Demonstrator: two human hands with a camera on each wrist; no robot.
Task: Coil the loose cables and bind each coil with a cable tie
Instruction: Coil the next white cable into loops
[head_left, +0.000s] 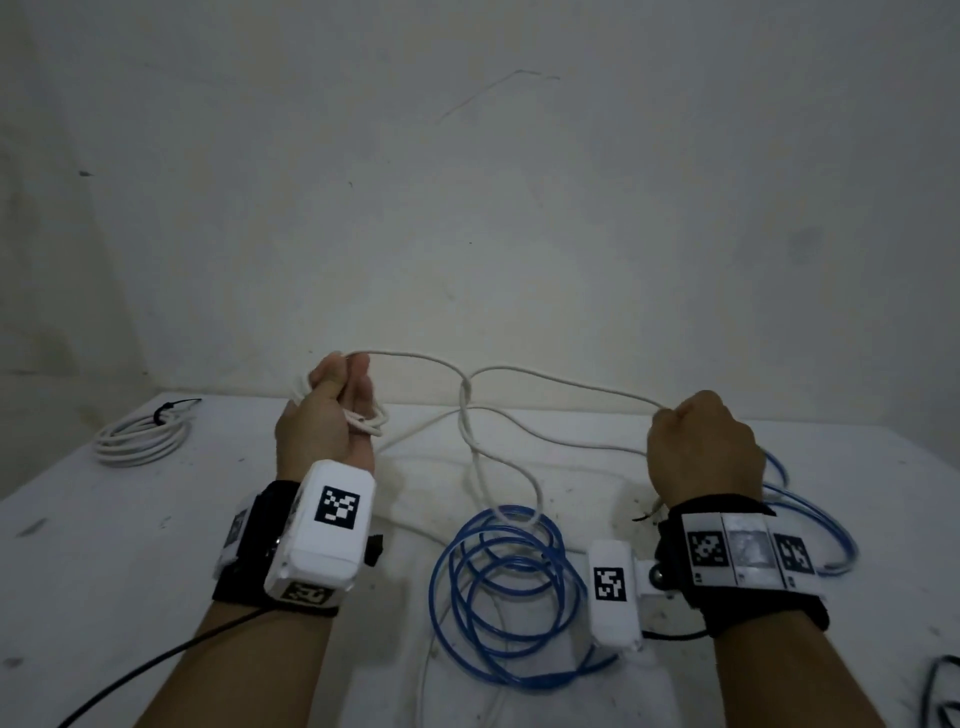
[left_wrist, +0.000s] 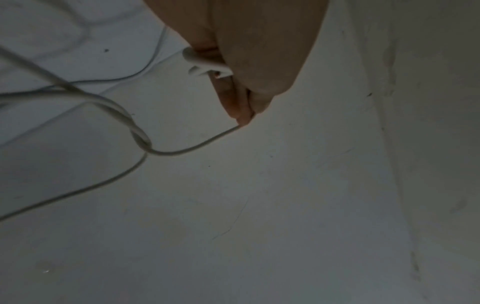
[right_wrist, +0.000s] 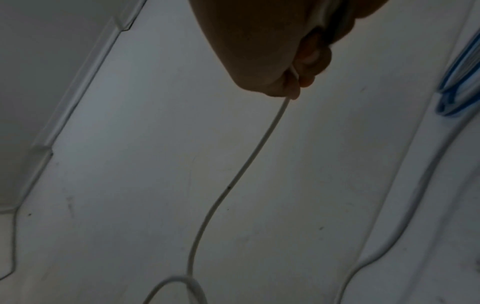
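Two hands on one white cable (head_left: 561, 382): my left hand (head_left: 332, 410) grips a few small loops, my right hand (head_left: 698, 447) is fisted round the strand. It spans left-right between them, with slack crossing mid-span, so the next loop travels leftward.

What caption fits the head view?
Both hands, left and right, grip the white cable above the table.

Smooth plastic-sheathed white cable (head_left: 545, 382), glossy blue cable (head_left: 498, 582) (matt, scuffed table (head_left: 104, 519)).
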